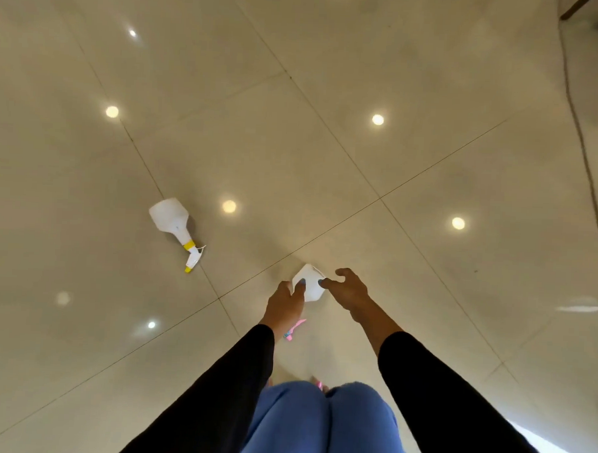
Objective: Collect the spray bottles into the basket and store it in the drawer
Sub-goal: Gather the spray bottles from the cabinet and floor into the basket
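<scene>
A white spray bottle with a pink trigger [309,284] lies on the floor right in front of me. My left hand [286,306] wraps its neck, hiding most of the pink sprayer, whose tip pokes out below my wrist. My right hand [345,288] touches the bottle's body with its fingertips, fingers curled apart. A second white spray bottle with a yellow collar and nozzle [176,226] lies on its side on the floor to the left, out of reach of both hands. No basket or drawer is in view.
Glossy beige floor tiles [329,125] reflect ceiling lights. My knees in blue trousers [319,426] fill the bottom centre. A dark cable [584,143] runs along the floor at the right edge, and a furniture leg [574,10] shows at the top right.
</scene>
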